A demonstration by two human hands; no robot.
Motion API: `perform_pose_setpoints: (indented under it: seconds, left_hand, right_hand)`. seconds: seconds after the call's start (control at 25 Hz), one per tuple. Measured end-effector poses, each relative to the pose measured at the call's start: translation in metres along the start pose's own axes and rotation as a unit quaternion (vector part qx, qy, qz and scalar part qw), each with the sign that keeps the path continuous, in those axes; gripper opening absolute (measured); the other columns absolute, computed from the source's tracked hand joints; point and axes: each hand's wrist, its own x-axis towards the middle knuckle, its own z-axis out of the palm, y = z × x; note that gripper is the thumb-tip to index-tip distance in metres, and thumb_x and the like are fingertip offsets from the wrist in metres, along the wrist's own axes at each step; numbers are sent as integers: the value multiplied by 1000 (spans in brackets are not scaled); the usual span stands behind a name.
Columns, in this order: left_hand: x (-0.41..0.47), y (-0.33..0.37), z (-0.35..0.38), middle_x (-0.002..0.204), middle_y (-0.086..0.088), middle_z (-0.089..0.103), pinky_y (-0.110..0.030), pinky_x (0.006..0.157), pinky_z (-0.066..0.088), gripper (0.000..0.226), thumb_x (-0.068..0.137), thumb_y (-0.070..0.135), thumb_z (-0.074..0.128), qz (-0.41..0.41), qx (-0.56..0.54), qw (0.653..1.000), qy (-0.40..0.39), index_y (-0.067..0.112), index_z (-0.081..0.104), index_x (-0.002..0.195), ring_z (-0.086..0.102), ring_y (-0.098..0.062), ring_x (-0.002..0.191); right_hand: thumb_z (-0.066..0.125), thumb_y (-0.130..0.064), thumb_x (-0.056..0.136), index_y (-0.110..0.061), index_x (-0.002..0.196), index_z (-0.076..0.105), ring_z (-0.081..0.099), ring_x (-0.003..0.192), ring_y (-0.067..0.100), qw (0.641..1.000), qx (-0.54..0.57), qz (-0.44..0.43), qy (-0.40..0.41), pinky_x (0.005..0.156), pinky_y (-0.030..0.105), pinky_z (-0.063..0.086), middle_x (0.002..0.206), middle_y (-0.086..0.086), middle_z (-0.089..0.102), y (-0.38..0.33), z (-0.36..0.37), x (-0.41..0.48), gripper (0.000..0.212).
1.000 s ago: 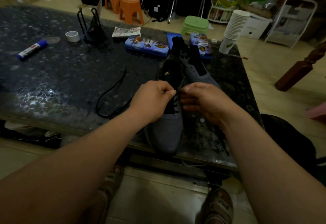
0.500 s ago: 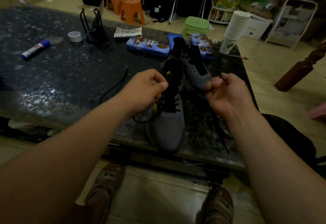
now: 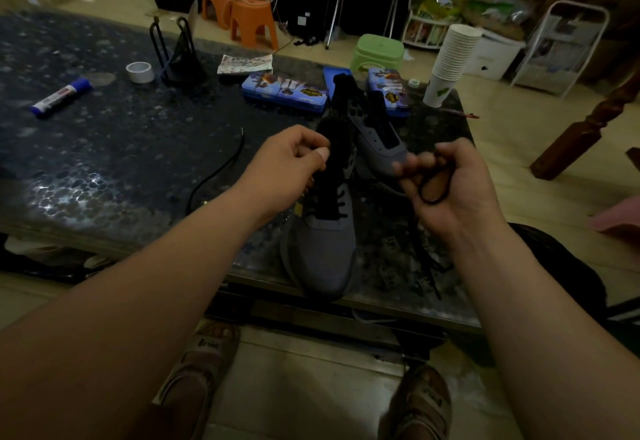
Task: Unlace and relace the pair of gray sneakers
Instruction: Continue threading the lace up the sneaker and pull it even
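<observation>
- Head view: the near sneaker point(image 3: 322, 259) is gray with a black tongue. It lies at the front edge of the dark table point(image 3: 121, 149), toe toward the person.
- Its black lace point(image 3: 434, 190) crosses the lower holes in a few rows.
- The right hand point(image 3: 446, 187) is just right of this shoe, with its fingers curled round a loop of that lace.
- The left hand point(image 3: 287, 162) is beside the tongue, thumb pressed on curled fingers. I cannot tell if it pinches anything.
- The far sneaker point(image 3: 381, 142) is gray too and sits right behind. Its holes look bare.
- A loose lace point(image 3: 214, 176) lies on the table to the left.
</observation>
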Motion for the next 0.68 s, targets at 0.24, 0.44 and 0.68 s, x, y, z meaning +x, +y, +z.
perform_pose_setpoints:
  seconds: [0.24, 0.44, 0.68]
  left_hand:
    - [1, -4, 6, 84, 0, 73, -27, 59, 50, 19, 105, 15, 55, 10, -10, 1000, -1, 26, 69, 104, 59, -8, 64]
    - [-3, -4, 3, 94, -2, 73, -26, 63, 51, 27, 108, 9, 46, 22, 25, 999, -7, 26, 67, 106, 59, -9, 70]
    - [-5, -7, 8, 96, 8, 64, -27, 74, 50, 15, 103, 18, 58, 100, 149, 983, 31, 26, 65, 113, 57, -1, 74]
  right_hand:
    - [73, -33, 96, -17, 85, 69, 51, 49, 0, 748, -652, -60, -107, 46, 16, 38, 60, -9, 60, 34, -8, -4, 20]
    - [62, -19, 97, -18, 82, 58, 33, 42, 7, 943, -321, -49, 78, 39, 21, 23, 47, -11, 42, 4, -18, 5, 16]
    - [59, -23, 100, -18, 87, 57, 30, 43, 9, 948, -289, -99, 89, 41, 24, 23, 50, -8, 39, -10, -30, 5, 14]
